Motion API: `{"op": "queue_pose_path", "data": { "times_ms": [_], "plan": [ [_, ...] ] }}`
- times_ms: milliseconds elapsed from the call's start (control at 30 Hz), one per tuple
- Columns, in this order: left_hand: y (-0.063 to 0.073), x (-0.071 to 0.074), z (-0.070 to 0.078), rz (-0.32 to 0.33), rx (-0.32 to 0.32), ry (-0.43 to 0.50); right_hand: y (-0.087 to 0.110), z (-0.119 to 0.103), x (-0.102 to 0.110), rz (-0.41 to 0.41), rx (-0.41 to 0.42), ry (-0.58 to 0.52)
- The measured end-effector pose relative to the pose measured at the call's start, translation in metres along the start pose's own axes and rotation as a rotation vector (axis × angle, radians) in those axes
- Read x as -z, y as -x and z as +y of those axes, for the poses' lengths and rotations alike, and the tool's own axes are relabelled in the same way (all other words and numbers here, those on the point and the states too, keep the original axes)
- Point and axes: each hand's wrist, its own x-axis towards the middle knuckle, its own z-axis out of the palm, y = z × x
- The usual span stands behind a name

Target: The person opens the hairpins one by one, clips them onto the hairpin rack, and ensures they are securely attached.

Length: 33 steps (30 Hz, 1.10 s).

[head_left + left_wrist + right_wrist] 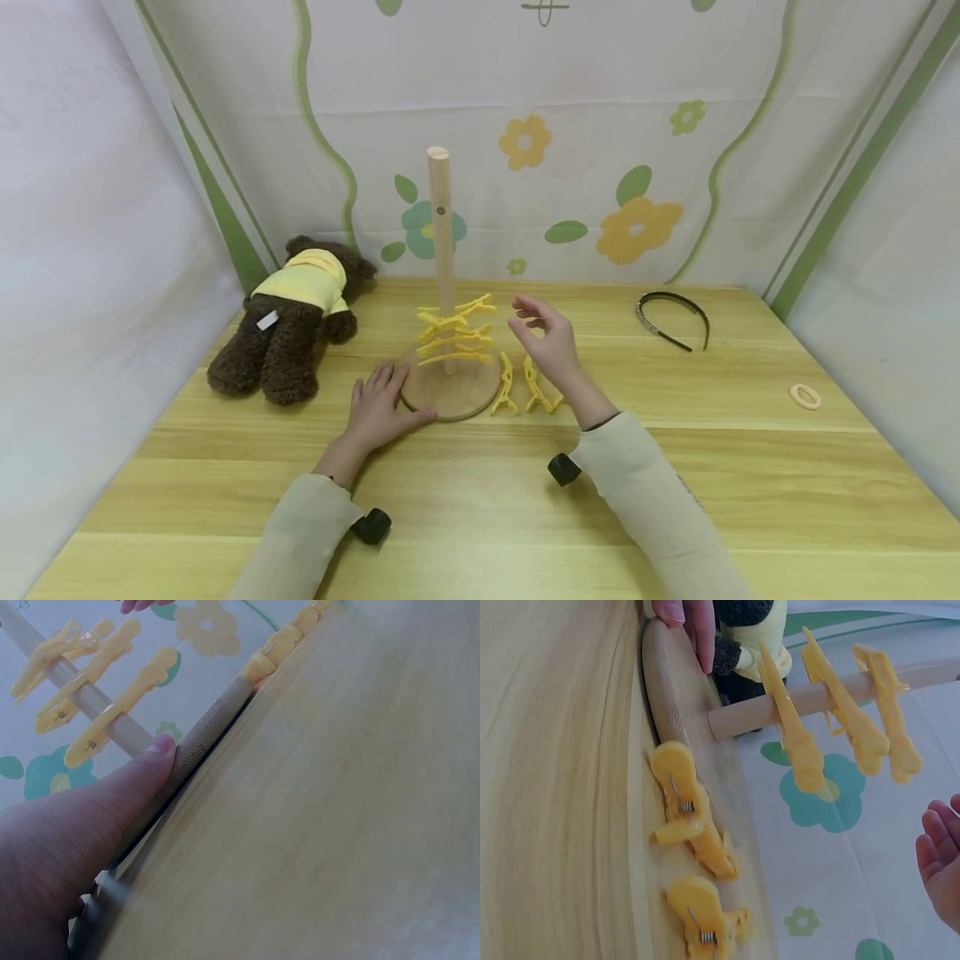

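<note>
Though flat, the wooden disc against left grip, curved clips above.

Teddy bear: face hidden, head view.
White tag: any print too small to read.
Wooden pole: top cut off, upper left of left wrist view.
Right hand: cut by right edge, right wrist view.
Lower yellow hair clip: cut by bottom edge there.
Table: grain blurred, left wrist view.
</note>
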Motion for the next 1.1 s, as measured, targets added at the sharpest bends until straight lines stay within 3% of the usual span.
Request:
{"op": "queue_pose_path", "data": {
  "times_ms": [233,367,567,800,1033,1100],
  "plan": [
    [-0.001,-0.003,-0.001,-0.006,0.005,0.003,0.016,0.003,0.034,0.013,-0.005,0.079],
    [-0.002,0.000,0.000,-0.004,-0.002,0.005,0.031,0.009,0.058,0.010,-0.078,0.137],
    [-0.002,0.003,-0.001,-0.013,0.006,-0.002,0.057,0.040,0.084,-0.019,-0.210,0.199],
    [-0.001,0.003,-0.002,-0.006,0.011,0.006,0.078,0.055,0.088,-0.055,-0.299,0.225],
    [0.000,0.000,-0.002,-0.004,0.009,0.001,0.095,0.069,0.085,-0.108,-0.487,0.205],
    [0.000,0.000,-0.001,-0.006,0.011,0.003,0.098,0.071,0.084,-0.117,-0.488,0.208]
  ]
}}
